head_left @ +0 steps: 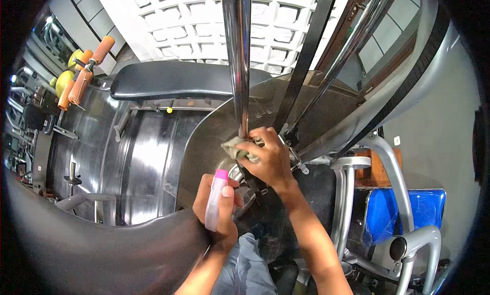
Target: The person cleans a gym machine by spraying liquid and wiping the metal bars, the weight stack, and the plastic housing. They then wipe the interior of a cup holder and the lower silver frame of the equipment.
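Bare hands (270, 160), unsleeved forearms (311, 234), grey-blue trousers (250, 267).

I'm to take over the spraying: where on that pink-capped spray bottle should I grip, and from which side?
Probably grip the spray bottle at its neck, just under the pink cap, coming from the picture's left. It is slim and nearly upright; the left hand wraps its lower body, leaving the top free. The right hand, pressing a cloth to the chrome pole, crowds the right.

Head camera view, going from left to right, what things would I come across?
orange padded handles → spray bottle held in the left hand → right hand gripping a cloth → blue panel
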`<state>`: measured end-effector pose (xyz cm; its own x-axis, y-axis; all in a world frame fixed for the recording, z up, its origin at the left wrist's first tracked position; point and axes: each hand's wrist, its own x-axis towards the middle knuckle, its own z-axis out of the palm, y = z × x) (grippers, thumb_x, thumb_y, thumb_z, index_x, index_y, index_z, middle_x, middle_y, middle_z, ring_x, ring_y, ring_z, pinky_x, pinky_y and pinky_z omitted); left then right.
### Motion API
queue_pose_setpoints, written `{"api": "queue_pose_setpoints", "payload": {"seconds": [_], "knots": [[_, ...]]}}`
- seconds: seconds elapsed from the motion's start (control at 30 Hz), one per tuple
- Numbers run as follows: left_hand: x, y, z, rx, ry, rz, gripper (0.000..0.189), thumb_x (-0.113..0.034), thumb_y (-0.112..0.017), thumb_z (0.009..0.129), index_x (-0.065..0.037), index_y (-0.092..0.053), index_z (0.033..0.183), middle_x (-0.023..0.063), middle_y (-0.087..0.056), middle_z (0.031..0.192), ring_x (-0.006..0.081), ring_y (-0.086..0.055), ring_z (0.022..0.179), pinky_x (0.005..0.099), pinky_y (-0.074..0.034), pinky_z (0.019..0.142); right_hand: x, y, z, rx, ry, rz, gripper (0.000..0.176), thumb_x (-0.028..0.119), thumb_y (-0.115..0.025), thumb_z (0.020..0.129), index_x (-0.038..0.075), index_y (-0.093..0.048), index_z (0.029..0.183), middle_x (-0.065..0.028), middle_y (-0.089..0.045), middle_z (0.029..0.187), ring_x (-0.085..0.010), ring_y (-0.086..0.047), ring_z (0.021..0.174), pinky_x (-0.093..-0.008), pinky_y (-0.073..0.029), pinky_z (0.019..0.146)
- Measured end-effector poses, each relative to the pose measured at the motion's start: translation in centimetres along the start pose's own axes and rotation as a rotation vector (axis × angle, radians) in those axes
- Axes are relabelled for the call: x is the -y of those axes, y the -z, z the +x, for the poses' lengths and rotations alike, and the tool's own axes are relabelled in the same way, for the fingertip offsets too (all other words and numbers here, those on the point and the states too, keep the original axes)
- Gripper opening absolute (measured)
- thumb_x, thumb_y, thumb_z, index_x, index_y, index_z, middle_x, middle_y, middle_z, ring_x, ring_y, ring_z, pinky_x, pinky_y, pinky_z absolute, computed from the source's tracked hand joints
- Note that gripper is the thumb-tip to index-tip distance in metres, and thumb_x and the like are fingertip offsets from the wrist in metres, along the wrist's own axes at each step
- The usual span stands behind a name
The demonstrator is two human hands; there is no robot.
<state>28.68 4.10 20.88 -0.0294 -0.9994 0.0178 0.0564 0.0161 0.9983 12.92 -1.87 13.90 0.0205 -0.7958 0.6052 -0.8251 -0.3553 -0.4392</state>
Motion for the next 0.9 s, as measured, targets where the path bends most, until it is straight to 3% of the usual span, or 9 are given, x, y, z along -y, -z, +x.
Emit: {"api": "queue_pose_setpoints", "payload": {"seconds": [0.03, 0.17, 0.23, 0.27, 0.3, 0.4, 0.73, 0.83, 0.9], "knots": [[-0.1, 0.0, 0.0, 0.003, 0.000, 0.012, 0.043, -0.043, -0.055, 0.094, 0.000, -0.056, 0.093, 0.0069, -0.056, 0.073, 0.0132, -0.057, 0.061, 0.0264, -0.044, 0.059, -0.4, 0.6, -0.2, -0.003, 0.000, 0.001, 0.026, 0.020, -0.080, 0.067, 0.022, -0.072, 0.092, -0.0004, -0.059, 0.093, -0.0191, -0.059, 0.087, -0.0326, -0.053, 0.065], [-0.1, -0.3, 0.0, -0.022, -0.002, 0.011, 0.043, -0.043, -0.054, 0.094, 0.000, -0.056, 0.093, 0.0069, -0.056, 0.073, 0.0131, -0.056, 0.061, 0.0261, -0.043, 0.059, 0.0, 2.1, 0.5, -0.218, -0.177, 0.756, 0.024, 0.013, -0.065, 0.081, 0.007, -0.068, 0.103, -0.0060, -0.066, 0.088, -0.0158, -0.064, 0.079, -0.0275, -0.051, 0.075], [0.2, -0.3, 0.0, -0.019, 0.016, 0.016, 0.043, -0.043, -0.055, 0.094, 0.000, -0.056, 0.092, 0.0067, -0.056, 0.073, 0.0131, -0.056, 0.060, 0.0260, -0.043, 0.059, 2.3, 4.0, 3.1, -0.367, -0.570, 1.158, 0.026, 0.015, -0.063, 0.086, 0.003, -0.064, 0.109, -0.0047, -0.066, 0.090, -0.0136, -0.063, 0.082, -0.0274, -0.049, 0.076], [0.3, -0.3, 0.1, -0.015, 0.023, 0.010, 0.044, -0.044, -0.055, 0.093, 0.000, -0.056, 0.092, 0.0066, -0.056, 0.073, 0.0130, -0.056, 0.059, 0.0259, -0.043, 0.059, 2.0, 3.4, 3.4, -0.300, -0.373, 0.585, 0.024, 0.017, -0.060, 0.089, 0.003, -0.062, 0.109, -0.0035, -0.063, 0.088, -0.0123, -0.060, 0.082, -0.0279, -0.048, 0.076], [0.4, -0.4, 0.1, -0.014, 0.023, 0.016, 0.044, -0.044, -0.055, 0.093, 0.000, -0.056, 0.092, 0.0066, -0.056, 0.073, 0.0130, -0.056, 0.059, 0.0259, -0.043, 0.059, 0.8, 2.6, 3.6, -0.127, -0.481, 0.901, 0.021, 0.019, -0.060, 0.090, 0.003, -0.061, 0.103, -0.0024, -0.060, 0.086, -0.0120, -0.057, 0.078, -0.0283, -0.046, 0.073], [0.4, -0.4, 0.2, -0.050, 0.018, 0.026, 0.044, -0.045, -0.055, 0.093, -0.001, -0.057, 0.092, 0.0048, -0.056, 0.069, 0.0117, -0.055, 0.059, 0.0253, -0.041, 0.057, 0.0, -0.2, 3.0, -0.172, -0.472, 1.016, 0.022, 0.022, -0.060, 0.091, 0.002, -0.059, 0.099, -0.0025, -0.057, 0.084, -0.0112, -0.054, 0.075, -0.0282, -0.044, 0.071], [0.7, -0.2, 0.3, -0.036, 0.020, 0.086, 0.042, -0.043, -0.053, 0.093, -0.001, -0.055, 0.095, 0.0075, -0.056, 0.070, 0.0141, -0.055, 0.057, 0.0281, -0.046, 0.056, -4.7, -4.2, -1.5, 0.256, -0.783, 0.632, 0.032, 0.028, -0.057, 0.093, -0.002, -0.063, 0.100, -0.0079, -0.061, 0.086, -0.0177, -0.060, 0.081, -0.0335, -0.048, 0.077], [0.8, -0.1, 0.4, -0.035, 0.012, 0.083, 0.043, -0.044, -0.053, 0.092, -0.001, -0.055, 0.095, 0.0074, -0.056, 0.071, 0.0139, -0.055, 0.056, 0.0280, -0.045, 0.056, -2.0, -1.1, 1.5, 0.043, -0.639, 1.070, 0.020, 0.018, -0.055, 0.092, 0.000, -0.063, 0.092, 0.0016, -0.060, 0.087, -0.0066, -0.054, 0.078, -0.0242, -0.042, 0.069], [0.6, -0.1, 0.4, -0.031, 0.027, 0.090, 0.043, -0.044, -0.053, 0.092, -0.001, -0.055, 0.095, 0.0073, -0.057, 0.073, 0.0138, -0.055, 0.056, 0.0280, -0.045, 0.056, -1.4, 0.0, 3.8, -0.009, -0.520, 1.005, 0.015, 0.016, -0.058, 0.089, 0.003, -0.064, 0.091, 0.0026, -0.060, 0.082, -0.0041, -0.052, 0.077, -0.0222, -0.042, 0.069]]}}
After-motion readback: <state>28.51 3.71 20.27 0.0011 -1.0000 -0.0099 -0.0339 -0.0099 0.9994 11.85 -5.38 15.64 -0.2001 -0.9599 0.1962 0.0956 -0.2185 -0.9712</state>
